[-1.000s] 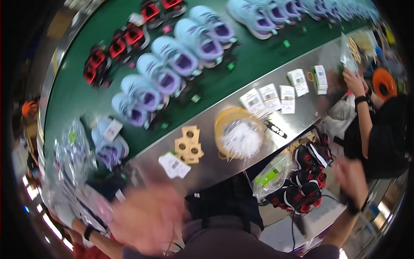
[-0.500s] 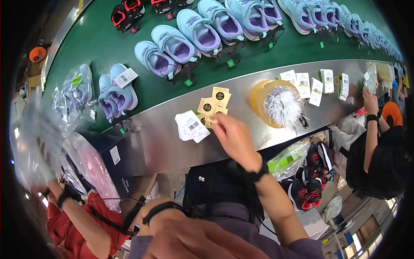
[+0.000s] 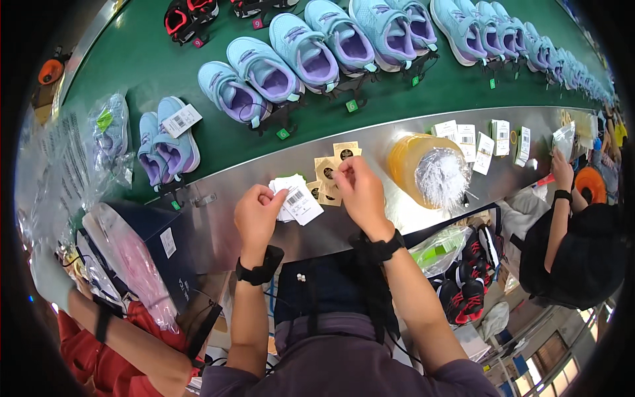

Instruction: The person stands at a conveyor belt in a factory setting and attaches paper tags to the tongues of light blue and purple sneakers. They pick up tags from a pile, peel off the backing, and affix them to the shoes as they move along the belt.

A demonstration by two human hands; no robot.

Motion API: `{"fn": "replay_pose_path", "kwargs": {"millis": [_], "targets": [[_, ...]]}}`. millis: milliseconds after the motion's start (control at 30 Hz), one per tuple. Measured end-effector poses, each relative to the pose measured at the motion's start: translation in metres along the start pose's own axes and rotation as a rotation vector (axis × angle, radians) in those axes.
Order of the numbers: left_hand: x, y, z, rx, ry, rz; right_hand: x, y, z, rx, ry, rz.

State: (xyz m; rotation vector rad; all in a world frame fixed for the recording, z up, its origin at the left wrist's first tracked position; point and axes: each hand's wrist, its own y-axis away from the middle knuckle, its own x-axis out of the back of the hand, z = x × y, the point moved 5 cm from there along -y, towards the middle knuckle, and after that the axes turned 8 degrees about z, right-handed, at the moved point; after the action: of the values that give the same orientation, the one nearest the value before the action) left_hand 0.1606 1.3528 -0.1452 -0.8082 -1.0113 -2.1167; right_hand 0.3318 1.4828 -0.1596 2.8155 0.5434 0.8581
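My left hand (image 3: 256, 217) has its fingers curled, with thumb and forefinger at the left edge of a fanned stack of white barcode tags (image 3: 304, 205) on the metal ledge. Behind that stack lie several small gold cards (image 3: 346, 151) with dark round marks. Over their right side my right hand (image 3: 363, 204) is closed in a pinch; anything between its fingertips is hidden. To its right stands a yellowish translucent cylinder (image 3: 402, 165) with a bundle of white strings (image 3: 442, 175) at its near end.
Light-blue shoes (image 3: 309, 56) line the green belt (image 3: 297, 142); another tagged pair (image 3: 169, 149) sits nearer left. More white tags (image 3: 484, 152) lie right. A co-worker's gloved hand (image 3: 53, 278) is beside plastic bags at left; another person's hand (image 3: 561, 171) holds a bag at right.
My left hand has come forward from near my body to the white tags. My right hand has shifted slightly up and right. The left co-worker's gloved hand has dropped lower.
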Motion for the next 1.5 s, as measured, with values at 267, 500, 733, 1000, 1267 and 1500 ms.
{"fn": "replay_pose_path", "kwargs": {"millis": [267, 500, 733, 1000, 1267, 1500], "targets": [[0.011, 0.002, 0.023, 0.147, 0.798, -0.394, 0.017, 0.006, 0.011, -0.558, -0.725, -0.127], [0.006, 0.024, 0.104, -0.444, 0.510, -0.475, 0.054, 0.016, -0.039, 0.046, -0.208, -0.215], [-0.019, 0.038, 0.105, 0.026, 0.717, -0.820, 0.069, 0.029, -0.024, -0.392, -0.726, -0.416], [-0.025, 0.048, 0.126, 0.100, 0.810, -0.743, 0.111, 0.034, -0.060, -0.022, -0.286, -0.064], [-0.051, 0.049, 0.142, -0.185, 0.590, -0.668, 0.188, 0.013, -0.075, 0.614, 0.546, 0.136], [-0.066, 0.063, 0.177, -0.679, 0.459, -0.650, 0.195, 0.012, -0.056, 0.615, 0.385, 0.283]]}}
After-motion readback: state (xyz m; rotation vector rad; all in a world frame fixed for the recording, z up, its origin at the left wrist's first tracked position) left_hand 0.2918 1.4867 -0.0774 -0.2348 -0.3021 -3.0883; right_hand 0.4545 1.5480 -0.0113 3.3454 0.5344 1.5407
